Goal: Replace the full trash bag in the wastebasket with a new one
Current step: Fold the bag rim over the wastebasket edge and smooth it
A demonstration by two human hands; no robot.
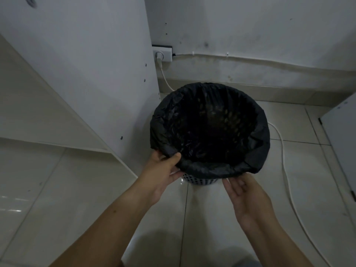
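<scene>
A round perforated wastebasket (200, 181) stands on the tiled floor near the wall. A black trash bag (258, 132) lines it, its edge folded down over the rim all the way round. The inside looks dark, and the basket's holes show faintly through the plastic. My left hand (163, 170) pinches the folded bag edge at the near left of the rim, thumb on top. Just below the near right of the rim, my right hand (244, 193) is open, palm up, fingertips at the bag's hem.
A white cabinet panel (92, 70) rises close to the left of the basket. A wall socket (162, 54) with a plug sits behind it, and a white cable (283, 157) runs along the floor on the right. Another white panel (342, 135) stands at the far right.
</scene>
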